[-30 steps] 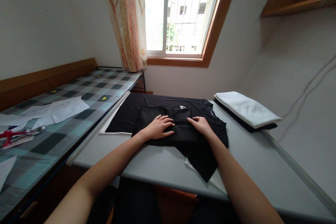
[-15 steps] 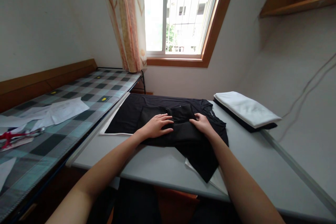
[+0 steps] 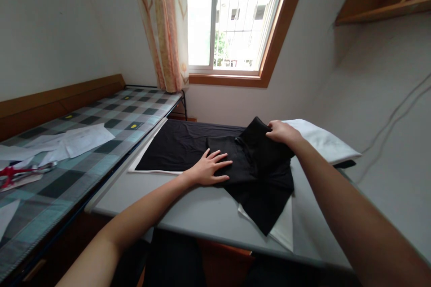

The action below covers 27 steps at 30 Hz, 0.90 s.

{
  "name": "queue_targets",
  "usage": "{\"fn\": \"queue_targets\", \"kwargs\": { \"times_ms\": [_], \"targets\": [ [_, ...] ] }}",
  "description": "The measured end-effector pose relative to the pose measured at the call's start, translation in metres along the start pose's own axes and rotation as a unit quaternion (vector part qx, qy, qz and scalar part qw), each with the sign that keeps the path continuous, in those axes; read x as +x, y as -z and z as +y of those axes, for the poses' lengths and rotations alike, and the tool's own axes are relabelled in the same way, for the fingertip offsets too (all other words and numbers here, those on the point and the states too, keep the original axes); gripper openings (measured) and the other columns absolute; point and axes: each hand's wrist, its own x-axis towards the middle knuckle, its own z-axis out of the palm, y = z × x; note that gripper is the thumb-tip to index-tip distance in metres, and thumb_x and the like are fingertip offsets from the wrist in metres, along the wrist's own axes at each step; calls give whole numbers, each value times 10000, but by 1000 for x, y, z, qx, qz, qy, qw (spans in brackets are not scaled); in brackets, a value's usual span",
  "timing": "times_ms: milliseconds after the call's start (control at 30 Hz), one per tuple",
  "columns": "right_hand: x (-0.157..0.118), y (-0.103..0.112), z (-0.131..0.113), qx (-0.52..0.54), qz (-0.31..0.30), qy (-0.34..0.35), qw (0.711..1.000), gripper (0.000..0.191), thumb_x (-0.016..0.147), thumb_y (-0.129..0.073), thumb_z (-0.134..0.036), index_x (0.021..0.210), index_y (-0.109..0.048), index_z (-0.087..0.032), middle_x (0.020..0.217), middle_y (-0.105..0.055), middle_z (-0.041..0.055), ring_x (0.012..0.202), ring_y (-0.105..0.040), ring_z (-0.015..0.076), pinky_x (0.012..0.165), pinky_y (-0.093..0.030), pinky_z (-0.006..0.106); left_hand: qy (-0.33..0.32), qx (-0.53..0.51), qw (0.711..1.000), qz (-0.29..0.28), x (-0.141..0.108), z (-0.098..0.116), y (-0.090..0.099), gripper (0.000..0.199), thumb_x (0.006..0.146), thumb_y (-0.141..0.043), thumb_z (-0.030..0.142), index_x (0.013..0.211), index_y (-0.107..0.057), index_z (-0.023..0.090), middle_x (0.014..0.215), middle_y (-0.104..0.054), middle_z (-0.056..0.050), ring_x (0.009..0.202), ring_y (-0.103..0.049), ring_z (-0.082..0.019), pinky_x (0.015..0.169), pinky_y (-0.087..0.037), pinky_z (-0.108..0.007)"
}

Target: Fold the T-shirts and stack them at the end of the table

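A black shirt (image 3: pixel 175 143) lies spread on a grey table (image 3: pixel 202 208), with white fabric showing under its edges. On top of it is a smaller piece of black cloth (image 3: pixel 235 161); I cannot tell what garment it is. My left hand (image 3: pixel 210 169) presses flat on the left part of this cloth, fingers spread. Gripped at its upper right edge by my right hand (image 3: pixel 283 133), the cloth rises off the shirt in a raised fold. The thumb and fingers there are closed on the fabric.
A folded white cloth (image 3: pixel 319 141) rests on a dark one at the table's right side. Left of the table stands a bed with a checked sheet (image 3: pixel 134 114), bearing papers (image 3: pixel 84 139) and a red-handled tool (image 3: pixel 13 176). A window (image 3: pixel 235 22) and curtain (image 3: pixel 168 27) are behind.
My right hand has moved right and up, lifting the right part of the black cloth. My left hand has slid slightly right and its fingers are more spread.
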Motion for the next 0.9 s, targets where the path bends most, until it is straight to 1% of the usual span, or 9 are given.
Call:
{"fn": "queue_targets", "kwargs": {
  "times_ms": [67,167,233,300,367,467,700,767,900],
  "targets": [
    [-10,6,-26,-24,17,-13,999,319,728,-673,-185,1044,-705,-162,1033,-712,177,978,-675,317,773,-512,379,-2,-15,1000,14,2,3,-3,565,891,-529,575,1403,-494,338,1527,-408,-51,1443,-280,-313,1176,-128,-585],
    [-31,7,-71,27,13,29,999,300,751,-727,-261,1028,-715,-146,992,-713,191,981,-677,315,831,-507,390,61,-116,987,95,8,-4,-4,479,946,-453,522,1350,-552,284,1460,-496,-64,1386,-388,-260,1166,-258,-476],
    [-44,4,-94,138,-61,139,979,354,773,-734,-378,1049,-714,-158,868,-731,128,853,-697,254,795,-522,334,147,-251,943,164,12,-16,-3,520,985,-337,519,1383,-507,231,1343,-597,-99,1256,-531,-234,1053,-417,-410],
    [-52,-2,-106,231,-152,218,936,434,829,-661,-465,1141,-680,-165,794,-730,69,703,-688,191,719,-530,292,241,-384,871,190,15,-30,-1,601,991,-268,543,1456,-387,182,1174,-681,-128,1066,-645,-225,831,-527,-346],
    [-52,-11,-104,247,-146,228,930,427,863,-612,-466,1164,-668,-167,792,-729,50,656,-675,167,694,-519,272,295,-461,819,171,17,-41,0,669,959,-380,552,1493,-293,158,1046,-713,-124,932,-681,-213,640,-508,-261],
    [-44,-33,-82,196,-33,169,965,358,870,-607,-415,1121,-685,-173,885,-738,73,784,-689,195,749,-499,275,293,-477,818,136,17,-48,1,718,829,-647,472,1433,-399,171,942,-715,-82,871,-670,-189,564,-446,-198],
    [-43,-103,-35,201,22,66,977,412,913,-510,-453,1167,-662,-167,1077,-716,123,969,-671,246,844,-496,328,276,-370,874,148,19,-35,-11,441,832,-638,394,1216,-644,177,805,-682,-21,739,-622,-147,680,-494,-255],
    [-46,-118,-35,224,31,82,971,467,926,-487,-447,1245,-621,-134,1178,-680,160,1072,-641,258,931,-475,347,279,-390,865,146,21,-31,-10,491,842,-631,397,1285,-609,184,832,-693,-25,753,-629,-149,699,-502,-262],
    [-48,-136,-41,260,50,137,954,555,912,-506,-444,1347,-545,-101,1332,-585,193,1252,-535,274,1070,-395,381,276,-504,810,119,24,-25,-2,523,840,-648,387,1319,-596,183,999,-731,-62,953,-656,-184,837,-504,-294]
  ]
}}
